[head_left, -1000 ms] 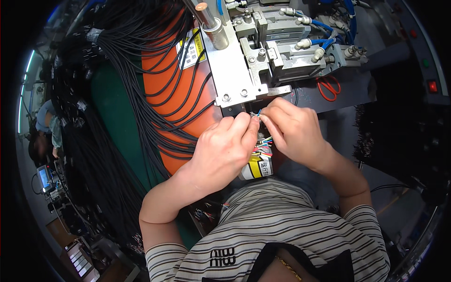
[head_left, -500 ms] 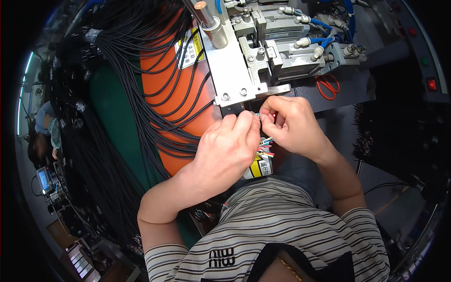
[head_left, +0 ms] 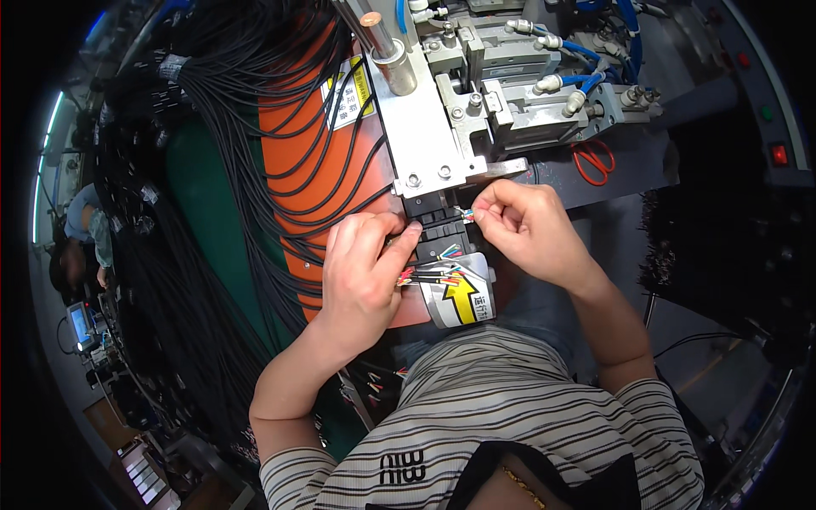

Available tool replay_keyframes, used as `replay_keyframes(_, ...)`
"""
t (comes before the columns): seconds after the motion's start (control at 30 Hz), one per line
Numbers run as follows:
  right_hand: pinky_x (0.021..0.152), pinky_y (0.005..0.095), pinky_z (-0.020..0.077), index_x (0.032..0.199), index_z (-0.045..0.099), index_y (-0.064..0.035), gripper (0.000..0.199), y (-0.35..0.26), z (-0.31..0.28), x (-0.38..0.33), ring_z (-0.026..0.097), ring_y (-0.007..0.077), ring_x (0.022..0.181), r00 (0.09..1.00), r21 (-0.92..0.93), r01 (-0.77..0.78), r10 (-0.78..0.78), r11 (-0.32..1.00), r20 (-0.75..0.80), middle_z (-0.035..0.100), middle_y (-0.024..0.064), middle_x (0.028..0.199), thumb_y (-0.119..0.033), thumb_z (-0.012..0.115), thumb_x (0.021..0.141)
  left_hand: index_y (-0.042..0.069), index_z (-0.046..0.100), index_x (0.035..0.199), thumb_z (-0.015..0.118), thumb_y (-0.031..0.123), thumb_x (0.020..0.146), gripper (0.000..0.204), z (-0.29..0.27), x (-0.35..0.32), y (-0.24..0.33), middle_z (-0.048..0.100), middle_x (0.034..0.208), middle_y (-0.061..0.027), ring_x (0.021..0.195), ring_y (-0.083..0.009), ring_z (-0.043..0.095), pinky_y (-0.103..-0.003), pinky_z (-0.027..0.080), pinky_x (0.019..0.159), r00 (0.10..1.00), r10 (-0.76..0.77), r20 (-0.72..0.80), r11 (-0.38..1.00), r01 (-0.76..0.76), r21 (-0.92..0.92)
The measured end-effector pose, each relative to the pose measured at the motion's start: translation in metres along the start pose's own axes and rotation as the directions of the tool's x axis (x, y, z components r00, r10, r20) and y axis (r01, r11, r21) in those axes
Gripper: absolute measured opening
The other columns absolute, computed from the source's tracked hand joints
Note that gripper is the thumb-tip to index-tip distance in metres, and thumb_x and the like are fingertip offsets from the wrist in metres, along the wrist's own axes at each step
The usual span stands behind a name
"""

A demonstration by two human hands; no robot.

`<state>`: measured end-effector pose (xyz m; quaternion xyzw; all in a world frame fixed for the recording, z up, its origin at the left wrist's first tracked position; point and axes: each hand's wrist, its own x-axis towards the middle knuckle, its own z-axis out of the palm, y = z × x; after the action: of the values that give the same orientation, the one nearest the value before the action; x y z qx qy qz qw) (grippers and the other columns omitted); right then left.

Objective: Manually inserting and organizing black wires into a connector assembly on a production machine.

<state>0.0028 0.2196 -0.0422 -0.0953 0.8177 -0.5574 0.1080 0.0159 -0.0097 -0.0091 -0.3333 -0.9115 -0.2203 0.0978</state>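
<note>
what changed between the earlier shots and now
The left hand moved left, away from the right hand, to the left edge of the black fixture, uncovering it. The right hand still pinches coloured wire ends; the metal plate stayed put.

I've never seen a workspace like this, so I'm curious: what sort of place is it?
Likely a factory workshop: there are masses of black cables, a metal machine with blue tubes, and coloured wire ends pinched in the right hand.

I see black round cables (head_left: pixel 225 136) left of the silver metal plate (head_left: pixel 416 127), red looped handles (head_left: pixel 594 161) right of it, black slotted fixture block (head_left: pixel 442 231) before it.
</note>
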Motion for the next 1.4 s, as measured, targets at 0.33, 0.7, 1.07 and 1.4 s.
replay_keyframes(0.33, 0.050, 0.0177, 0.0367, 0.111, 0.067, -0.0002, 0.030, -0.013, 0.008, -0.013, 0.053, 0.0028, 0.064, 0.943, 0.113, 0.331, -0.325, 0.937, -0.071, 0.065, 0.0059, 0.093, 0.004, 0.069, 0.081, -0.001, 0.065, 0.105, 0.071, -0.005, 0.069, 0.038, 0.003, 0.008, 0.003, 0.058, 0.085, -0.0108, 0.071, -0.0261, 0.061, -0.038, 0.049, 0.060, 0.996, -0.091, 0.018, 0.950, 0.093, -0.297)
replay_keyframes(0.7, 0.048, 0.0184, 0.0426, 0.113, 0.062, 0.0055, 0.021, -0.006, -0.003, -0.010, 0.055, 0.0074, 0.054, 0.965, 0.781, -0.251, 0.082, 0.571, 0.251, 0.068, 0.0105, 0.087, -0.002, 0.060, 0.094, -0.002, 0.064, 0.106, 0.070, -0.005, 0.073, 0.034, 0.011, 0.012, 0.011, 0.062, 0.081, -0.0119, 0.063, -0.0244, 0.063, -0.033, 0.050, 0.053, 0.997, 0.008, -0.080, 0.928, -0.037, -0.370)
replay_keyframes(1.07, 0.049, 0.0163, 0.0419, 0.110, 0.065, 0.0038, 0.019, 0.005, 0.021, -0.010, 0.060, 0.0060, 0.062, 0.989, 0.640, 0.142, -0.132, 0.755, -0.063, 0.065, 0.0049, 0.092, -0.007, 0.063, 0.095, -0.003, 0.063, 0.106, 0.065, -0.008, 0.076, 0.031, 0.015, 0.020, 0.014, 0.058, 0.073, -0.0123, 0.061, -0.0240, 0.060, -0.032, 0.048, 0.053, 0.999, 0.001, 0.050, 0.864, 0.024, -0.503)
replay_keyframes(1.4, 0.046, 0.0178, 0.0426, 0.112, 0.064, 0.0071, 0.019, -0.006, -0.003, -0.011, 0.059, 0.0087, 0.059, 0.963, 0.808, -0.267, 0.109, 0.525, 0.248, 0.064, 0.0116, 0.100, -0.001, 0.057, 0.096, -0.003, 0.062, 0.102, 0.064, 0.000, 0.084, 0.018, 0.014, 0.020, 0.009, 0.060, 0.075, -0.0128, 0.062, -0.0262, 0.062, -0.033, 0.049, 0.055, 0.997, -0.054, 0.047, 0.885, 0.070, -0.460)
